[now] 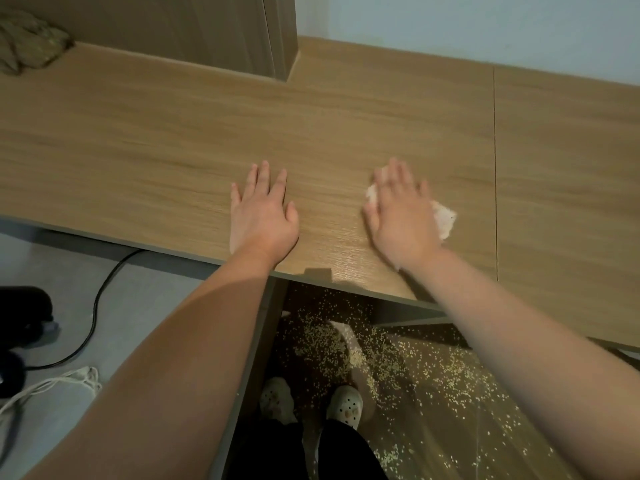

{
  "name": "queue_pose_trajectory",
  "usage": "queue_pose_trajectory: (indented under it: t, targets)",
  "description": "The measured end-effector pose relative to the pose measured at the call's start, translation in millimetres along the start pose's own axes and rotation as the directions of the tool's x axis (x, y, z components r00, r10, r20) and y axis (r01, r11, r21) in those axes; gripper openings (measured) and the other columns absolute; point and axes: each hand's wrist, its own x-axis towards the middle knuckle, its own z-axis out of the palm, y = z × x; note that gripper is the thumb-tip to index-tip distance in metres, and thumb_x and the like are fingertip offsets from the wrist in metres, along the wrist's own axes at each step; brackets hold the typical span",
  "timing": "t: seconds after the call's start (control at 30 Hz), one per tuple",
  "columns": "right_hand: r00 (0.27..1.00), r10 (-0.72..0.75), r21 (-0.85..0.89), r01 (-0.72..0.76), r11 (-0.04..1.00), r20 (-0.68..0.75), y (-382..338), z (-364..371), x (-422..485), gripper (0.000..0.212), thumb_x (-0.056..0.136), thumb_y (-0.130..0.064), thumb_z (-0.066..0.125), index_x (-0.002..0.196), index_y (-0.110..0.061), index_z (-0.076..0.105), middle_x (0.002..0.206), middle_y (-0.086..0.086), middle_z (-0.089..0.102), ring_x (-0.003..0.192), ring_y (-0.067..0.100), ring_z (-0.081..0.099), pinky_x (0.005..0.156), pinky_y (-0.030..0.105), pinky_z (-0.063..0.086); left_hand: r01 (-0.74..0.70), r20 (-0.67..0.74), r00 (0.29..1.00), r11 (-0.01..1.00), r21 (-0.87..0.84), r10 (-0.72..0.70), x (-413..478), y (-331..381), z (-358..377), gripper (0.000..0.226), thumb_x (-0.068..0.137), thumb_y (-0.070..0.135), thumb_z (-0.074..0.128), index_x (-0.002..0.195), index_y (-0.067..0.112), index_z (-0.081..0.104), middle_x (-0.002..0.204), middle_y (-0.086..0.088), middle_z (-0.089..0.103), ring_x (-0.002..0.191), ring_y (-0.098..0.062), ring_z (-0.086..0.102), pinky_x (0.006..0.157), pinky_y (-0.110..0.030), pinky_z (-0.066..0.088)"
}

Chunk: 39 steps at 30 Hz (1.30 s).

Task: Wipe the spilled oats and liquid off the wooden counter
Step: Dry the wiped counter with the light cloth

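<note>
Head: crumpled, perhaps paper, wad (445, 220)

Bare forearms (194, 358) reach over the table (173, 150). Below the table's front edge, black trousers (346, 455) end at pale, perforated clogs (344, 407) studded with small brownish charms.

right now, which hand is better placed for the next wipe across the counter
Right. The right hand lies flat on the white wad, pressing it to the wooden counter. The left hand rests flat on bare wood with nothing under it to wipe with.
</note>
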Motion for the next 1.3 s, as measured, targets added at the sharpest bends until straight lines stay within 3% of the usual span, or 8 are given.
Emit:
queue_pose_trajectory:
  t: [0.13,0.27,0.37,0.6,0.87,1.03,1.23,1.3]
  targets:
    - [0.866,-0.457,-0.008,0.468,0.884,0.204,-3.0,-1.9,-41.7,0.063,0.1,-0.051,0.008,0.155,-0.019,0.011,0.162,0.004,0.0,0.149,0.02,-0.004,0.121,0.047,0.003,-0.004,0.015,1.0,0.999,0.035,0.003,0.3,0.0,0.0,0.06,0.102,0.037,0.028,0.158,0.022,0.012,0.166,-0.007,0.001,0.153,-0.022,-0.003,0.123,-0.048,0.001]
    - [0.996,-0.079,-0.037,0.081,0.996,0.038,44.9,-11.0,29.1,0.058,0.102,-0.04,0.014,0.153,-0.015,0.023,0.162,0.01,0.014,0.15,0.026,0.009,0.12,0.052,0.008,-0.014,0.043,0.999,0.997,0.08,0.011,1.2,0.5,-0.4,0.061,0.103,0.042,0.021,0.158,0.023,0.003,0.165,-0.007,-0.005,0.152,-0.023,-0.007,0.123,-0.049,0.002]
    - [0.967,0.252,0.046,-0.251,0.967,-0.034,41.2,-12.2,80.6,0.059,0.102,-0.034,0.025,0.153,-0.003,0.019,0.162,0.018,0.012,0.149,0.031,0.009,0.121,0.05,0.007,-0.021,0.053,0.998,0.995,0.093,0.016,1.4,0.1,0.5,0.062,0.102,0.043,0.02,0.158,0.023,0.0,0.165,-0.007,-0.007,0.152,-0.023,-0.009,0.123,-0.05,0.002]
    - [0.921,-0.377,0.054,0.373,0.926,0.1,-8.0,-3.5,9.9,0.056,0.102,-0.039,0.026,0.151,-0.013,0.028,0.162,0.009,0.009,0.15,0.022,0.003,0.12,0.042,-0.002,-0.025,0.069,0.997,0.997,0.08,0.019,1.1,-0.4,-0.4,0.062,0.102,0.04,0.019,0.158,0.021,-0.002,0.165,-0.008,-0.007,0.152,-0.024,-0.009,0.123,-0.051,0.002]
    - [0.994,0.11,0.013,-0.11,0.994,-0.01,18.8,-11.7,112.4,0.054,0.105,-0.029,0.023,0.153,-0.006,0.022,0.163,0.014,0.007,0.15,0.028,0.004,0.12,0.05,0.006,-0.029,0.07,0.997,0.998,0.052,0.026,3.5,-2.0,-1.3,0.061,0.103,0.037,0.022,0.158,0.022,0.001,0.165,-0.008,-0.006,0.152,-0.023,-0.009,0.123,-0.05,0.002]
    - [0.957,-0.286,0.024,0.285,0.958,0.047,-38.4,1.1,72.6,0.055,0.104,-0.032,0.023,0.155,-0.01,0.019,0.163,0.011,0.007,0.151,0.025,0.004,0.121,0.046,0.006,-0.009,-0.009,1.0,0.992,-0.127,0.008,0.0,-3.1,-2.3,0.056,0.103,0.025,0.031,0.157,0.017,0.018,0.166,-0.006,0.008,0.153,-0.018,-0.001,0.123,-0.043,-0.002]
    - [0.645,-0.752,0.205,0.724,0.658,0.136,-11.2,-1.8,-28.5,0.044,0.102,-0.023,0.037,0.146,-0.021,0.04,0.157,0.001,0.026,0.147,0.018,0.018,0.121,0.044,0.014,0.038,-0.061,0.997,0.967,-0.253,-0.055,-2.0,-2.9,-4.2,0.054,0.103,0.021,0.032,0.156,0.016,0.022,0.165,-0.004,0.014,0.152,-0.015,0.005,0.123,-0.036,-0.001]
    - [0.672,-0.728,0.193,0.703,0.685,0.137,18.9,-7.1,-21.1,0.047,0.098,-0.023,0.034,0.144,-0.023,0.043,0.156,0.0,0.033,0.147,0.019,0.023,0.12,0.044,0.013,0.02,-0.033,0.999,0.982,-0.188,-0.026,-0.9,-2.3,-3.3,0.054,0.104,0.026,0.03,0.157,0.018,0.02,0.165,-0.004,0.01,0.152,-0.017,0.002,0.123,-0.039,-0.001]
